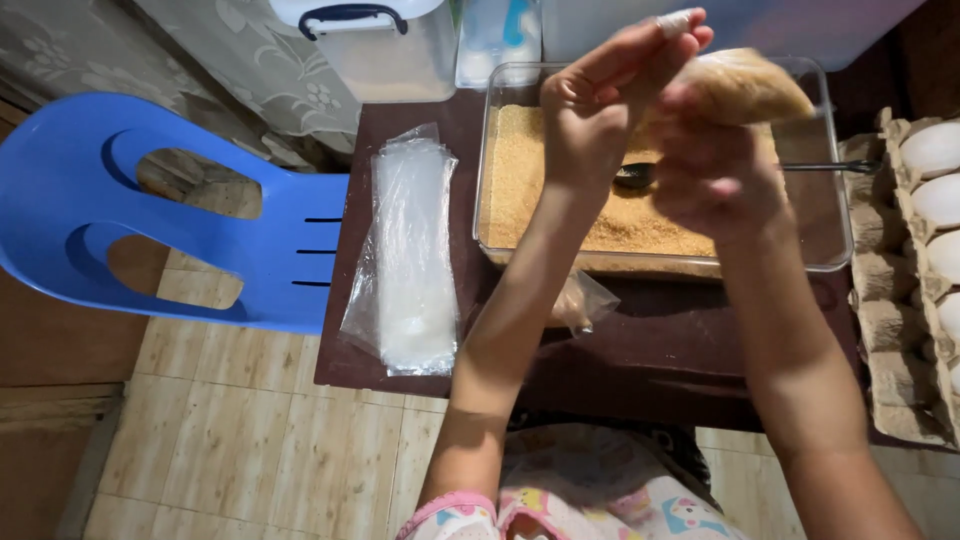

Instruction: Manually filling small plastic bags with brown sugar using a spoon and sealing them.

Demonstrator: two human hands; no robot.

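Head view: both hands (660, 130) pinch a bulging, grainy brown bag (745, 88).

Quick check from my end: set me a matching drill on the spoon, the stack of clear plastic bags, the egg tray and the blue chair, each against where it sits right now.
Things:
1. spoon
2. stack of clear plastic bags
3. egg tray
4. blue chair

Places:
A. on the floor, left of the dark table
B. at the table's right edge
C. lying in the clear tub of brown granules
D. flat on the table, left of the tub

Pairs: 1-C, 2-D, 3-B, 4-A
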